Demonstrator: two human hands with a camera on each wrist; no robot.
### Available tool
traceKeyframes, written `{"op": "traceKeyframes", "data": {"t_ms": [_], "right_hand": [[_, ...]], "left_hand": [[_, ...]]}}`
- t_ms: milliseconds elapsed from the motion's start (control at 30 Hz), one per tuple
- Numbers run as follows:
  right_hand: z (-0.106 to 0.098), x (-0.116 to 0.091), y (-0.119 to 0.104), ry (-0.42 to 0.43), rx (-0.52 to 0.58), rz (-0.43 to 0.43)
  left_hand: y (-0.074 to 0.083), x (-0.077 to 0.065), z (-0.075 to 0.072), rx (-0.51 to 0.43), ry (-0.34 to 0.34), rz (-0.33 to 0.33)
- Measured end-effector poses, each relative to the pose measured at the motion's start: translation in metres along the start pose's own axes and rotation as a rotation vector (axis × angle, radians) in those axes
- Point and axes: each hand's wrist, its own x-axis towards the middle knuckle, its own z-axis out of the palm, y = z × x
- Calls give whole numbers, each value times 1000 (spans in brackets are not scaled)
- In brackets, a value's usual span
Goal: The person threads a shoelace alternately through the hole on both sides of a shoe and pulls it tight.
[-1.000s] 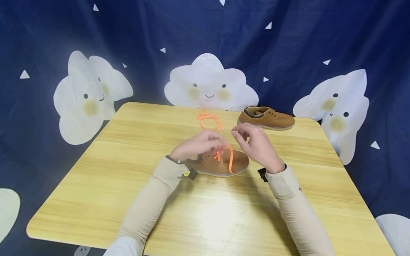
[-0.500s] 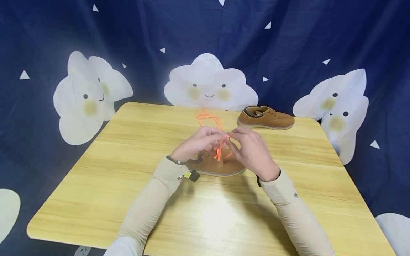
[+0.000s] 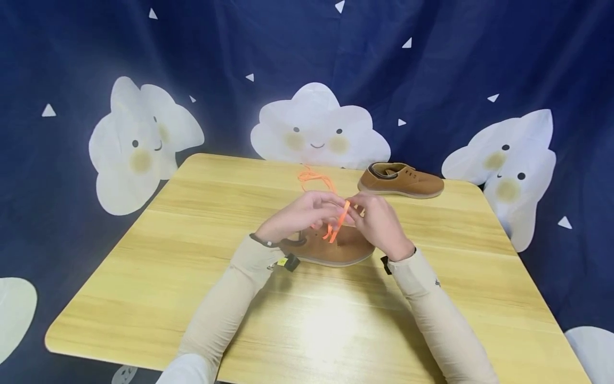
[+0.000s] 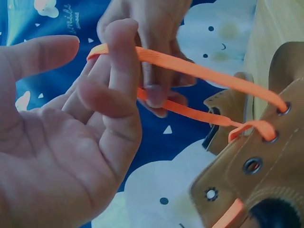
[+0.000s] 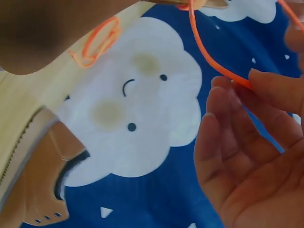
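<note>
A brown lace-up shoe (image 3: pixel 347 250) lies on the table below both hands, toe to the right. An orange shoelace (image 4: pixel 199 71) runs out of its eyelets, partly threaded. My left hand (image 3: pixel 307 210) is above the shoe with the lace passing between its bent fingers; in the left wrist view the strand bends round behind a raised finger. My right hand (image 3: pixel 381 221) is close beside it on the right. In the right wrist view, the right thumb and fingertips (image 5: pixel 221 88) pinch a strand of the lace. Several metal eyelets (image 4: pixel 252 165) show along the shoe's opening.
A second brown shoe (image 3: pixel 403 181) stands at the back right of the table (image 3: pixel 144 298). Left of it lies a loose coil of orange lace (image 3: pixel 309 176). Behind the table hangs a dark blue curtain (image 3: pixel 220 42) with white clouds.
My right hand has come in from the right to meet the left and has taken hold of the lace. The hanging strand has been lifted into a loop between the hands.
</note>
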Motion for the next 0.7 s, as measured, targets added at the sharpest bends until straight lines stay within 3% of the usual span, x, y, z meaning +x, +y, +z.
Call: {"op": "traceKeyframes", "data": {"t_ms": [333,433,567,700], "right_hand": [[20,25,22,-118,164,59],[27,29,30,-92,271,121],[38,30,38,-7,445,213],[48,31,40,8,544,256]], "left_hand": [[3,-7,-8,67,-15,49],[1,-6,-10,108,-24,65],[0,-6,-16,260,5,97],[-2,-8,-25,544,74,66]]}}
